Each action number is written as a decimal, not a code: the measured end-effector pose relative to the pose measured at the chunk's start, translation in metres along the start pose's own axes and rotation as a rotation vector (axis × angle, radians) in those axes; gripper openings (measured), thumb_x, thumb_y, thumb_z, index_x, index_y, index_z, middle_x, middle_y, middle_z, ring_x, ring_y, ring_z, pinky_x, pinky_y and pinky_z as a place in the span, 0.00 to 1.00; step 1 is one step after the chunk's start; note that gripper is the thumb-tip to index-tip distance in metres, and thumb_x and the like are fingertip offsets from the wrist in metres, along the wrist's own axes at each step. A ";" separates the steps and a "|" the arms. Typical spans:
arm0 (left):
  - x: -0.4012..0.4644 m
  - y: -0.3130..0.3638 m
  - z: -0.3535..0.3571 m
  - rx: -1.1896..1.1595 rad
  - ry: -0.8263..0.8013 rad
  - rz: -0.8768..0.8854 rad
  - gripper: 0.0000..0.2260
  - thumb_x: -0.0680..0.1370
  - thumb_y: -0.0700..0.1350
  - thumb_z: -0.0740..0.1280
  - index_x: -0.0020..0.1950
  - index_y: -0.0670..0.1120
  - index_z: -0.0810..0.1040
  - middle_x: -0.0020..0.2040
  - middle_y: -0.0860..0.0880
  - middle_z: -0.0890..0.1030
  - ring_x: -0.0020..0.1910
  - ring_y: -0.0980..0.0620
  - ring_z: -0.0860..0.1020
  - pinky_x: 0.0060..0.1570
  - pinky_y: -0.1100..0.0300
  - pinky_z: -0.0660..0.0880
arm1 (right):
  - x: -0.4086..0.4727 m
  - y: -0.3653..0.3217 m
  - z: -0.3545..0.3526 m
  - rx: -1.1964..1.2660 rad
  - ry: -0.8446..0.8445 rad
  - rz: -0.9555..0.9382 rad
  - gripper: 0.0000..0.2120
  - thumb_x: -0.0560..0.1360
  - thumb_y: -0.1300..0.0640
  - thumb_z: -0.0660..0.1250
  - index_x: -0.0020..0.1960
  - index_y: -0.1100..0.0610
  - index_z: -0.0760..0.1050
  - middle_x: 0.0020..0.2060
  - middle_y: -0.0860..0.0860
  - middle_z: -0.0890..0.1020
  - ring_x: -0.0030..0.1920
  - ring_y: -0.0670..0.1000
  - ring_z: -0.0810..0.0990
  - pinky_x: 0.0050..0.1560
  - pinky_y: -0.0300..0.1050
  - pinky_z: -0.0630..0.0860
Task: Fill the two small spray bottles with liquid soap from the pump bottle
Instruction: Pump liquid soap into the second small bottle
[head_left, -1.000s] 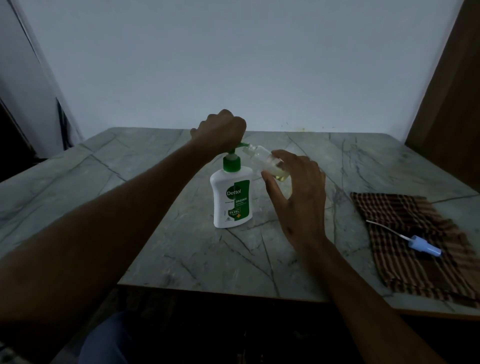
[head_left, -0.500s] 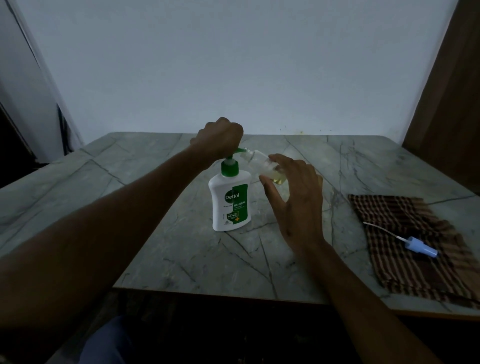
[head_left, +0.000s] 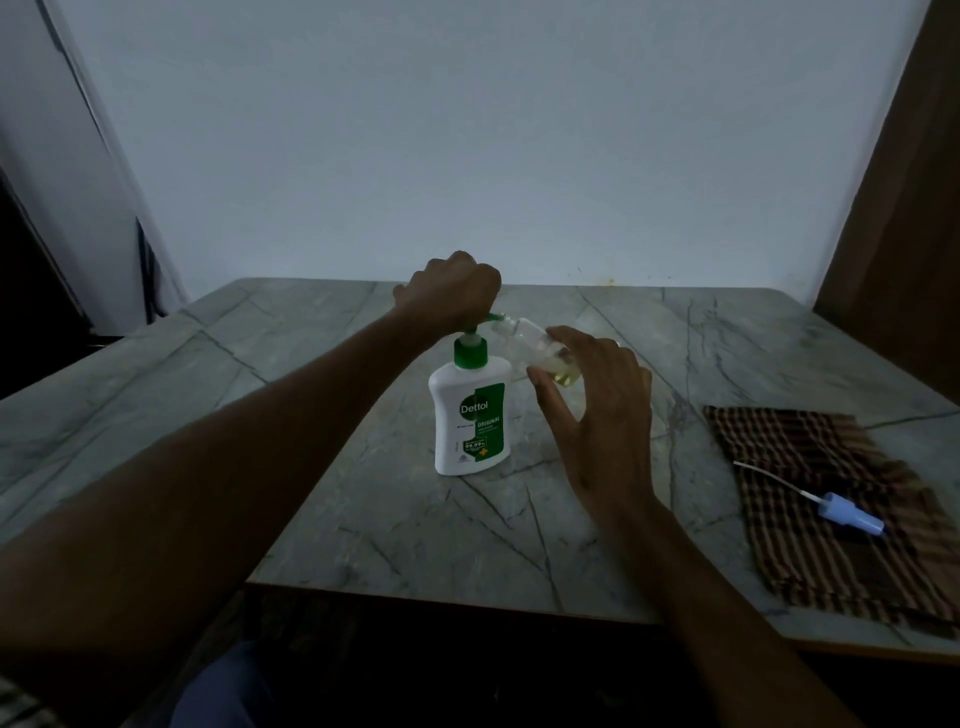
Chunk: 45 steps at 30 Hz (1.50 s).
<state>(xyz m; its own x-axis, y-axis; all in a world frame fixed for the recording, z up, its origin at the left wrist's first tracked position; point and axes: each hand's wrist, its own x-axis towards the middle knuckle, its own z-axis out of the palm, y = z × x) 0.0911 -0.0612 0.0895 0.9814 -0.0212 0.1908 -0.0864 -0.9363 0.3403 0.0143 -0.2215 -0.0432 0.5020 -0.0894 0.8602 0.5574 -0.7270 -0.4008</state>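
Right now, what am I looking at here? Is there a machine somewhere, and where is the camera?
There is no machine: these are a person's two bare hands, seen from a camera worn on the head and looking down at a marble table. The left hand sits on top of the pump bottle of soap, which stands upright. The right hand holds a small clear bottle tilted, its mouth at the pump's spout, with some yellowish liquid already inside. To the right lies a checked cloth, and on it a blue spray cap with its thin tube. A second small bottle is not in view.
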 end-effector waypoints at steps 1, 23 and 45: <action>-0.001 0.001 -0.003 -0.019 0.000 -0.004 0.11 0.70 0.52 0.59 0.42 0.47 0.75 0.47 0.47 0.79 0.46 0.45 0.80 0.58 0.40 0.79 | 0.000 0.000 0.001 0.005 0.006 0.004 0.18 0.79 0.49 0.70 0.68 0.51 0.74 0.58 0.48 0.79 0.59 0.48 0.74 0.60 0.45 0.66; 0.015 -0.010 0.014 0.129 -0.029 0.105 0.11 0.81 0.43 0.66 0.39 0.49 0.71 0.51 0.45 0.79 0.52 0.43 0.80 0.60 0.38 0.78 | -0.001 -0.003 0.002 0.046 0.005 0.007 0.18 0.79 0.52 0.71 0.67 0.54 0.75 0.59 0.51 0.80 0.59 0.48 0.74 0.60 0.48 0.72; 0.012 -0.007 0.001 0.092 -0.002 0.062 0.09 0.81 0.44 0.66 0.40 0.48 0.73 0.48 0.45 0.80 0.44 0.46 0.80 0.58 0.41 0.80 | 0.000 -0.003 0.000 0.043 -0.012 0.015 0.18 0.79 0.50 0.66 0.68 0.53 0.74 0.60 0.50 0.80 0.60 0.48 0.74 0.63 0.45 0.68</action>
<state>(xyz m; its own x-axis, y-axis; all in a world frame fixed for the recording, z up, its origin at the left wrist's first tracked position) 0.1035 -0.0552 0.0885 0.9750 -0.0808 0.2072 -0.1310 -0.9614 0.2418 0.0124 -0.2193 -0.0414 0.5181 -0.0912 0.8504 0.5780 -0.6956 -0.4267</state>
